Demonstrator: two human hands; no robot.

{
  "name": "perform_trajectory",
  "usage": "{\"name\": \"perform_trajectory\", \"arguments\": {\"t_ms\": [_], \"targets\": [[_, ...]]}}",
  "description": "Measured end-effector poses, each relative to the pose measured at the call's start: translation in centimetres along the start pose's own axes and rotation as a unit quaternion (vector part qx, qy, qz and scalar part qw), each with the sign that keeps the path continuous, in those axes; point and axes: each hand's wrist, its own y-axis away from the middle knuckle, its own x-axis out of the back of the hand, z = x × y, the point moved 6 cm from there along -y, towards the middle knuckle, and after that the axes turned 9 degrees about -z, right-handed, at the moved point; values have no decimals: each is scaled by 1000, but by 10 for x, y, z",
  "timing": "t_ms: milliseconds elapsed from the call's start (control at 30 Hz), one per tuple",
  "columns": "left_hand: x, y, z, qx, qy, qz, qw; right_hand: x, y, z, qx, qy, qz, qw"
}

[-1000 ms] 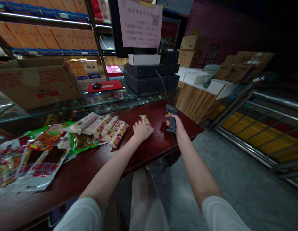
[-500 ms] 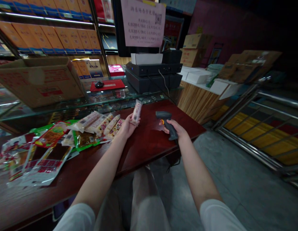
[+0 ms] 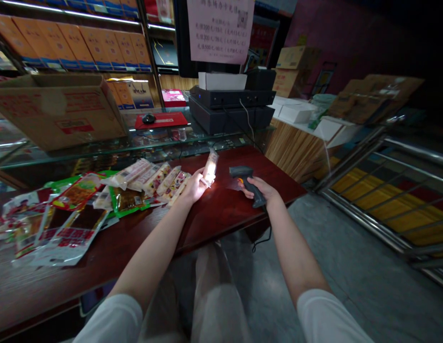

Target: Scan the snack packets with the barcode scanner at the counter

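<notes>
My left hand (image 3: pixel 195 186) is closed on a small wrapped snack bar (image 3: pixel 210 166) and holds it upright above the dark red wooden counter (image 3: pixel 221 212). A bright patch of light falls on the bar's lower end. My right hand (image 3: pixel 261 189) grips a dark handheld barcode scanner (image 3: pixel 247 180) whose head points left at the bar. A row of similar wrapped bars (image 3: pixel 159 179) lies on the counter just left of my left hand.
Several flat snack packets (image 3: pixel 60 221) spread over the counter's left part. A cardboard box (image 3: pixel 60 112) sits on the glass shelf behind. A black till (image 3: pixel 231 107) with a mouse on a red mat (image 3: pixel 160 120) stands further back. Metal rails (image 3: pixel 396 190) run along the right.
My left hand picked the bar off the counter and raised it upright. My right hand swung the scanner from upright to pointing left, and light now falls on the bar.
</notes>
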Motion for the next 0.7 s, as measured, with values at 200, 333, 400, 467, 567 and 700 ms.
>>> {"name": "perform_trajectory", "arguments": {"t_ms": [200, 333, 400, 467, 567, 700], "targets": [[3, 2, -1, 8, -86, 37, 996, 4, -1, -2, 2, 15, 9, 1000], [4, 15, 38, -108, -365, 113, 918, 5, 1, -2, -18, 23, 11, 1000], [4, 30, 64, -156, -482, 143, 850, 5, 2, 0, -32, 21, 14, 999], [9, 48, 87, -168, -568, 175, 786, 4, 3, 1, -43, 20, 22, 999], [26, 76, 109, -135, -668, 212, 700, 4, 5, 2, -48, 23, 45, 998], [51, 99, 109, -37, -740, 185, 645, 5, 6, 3, -62, 30, 64, 996]]}}
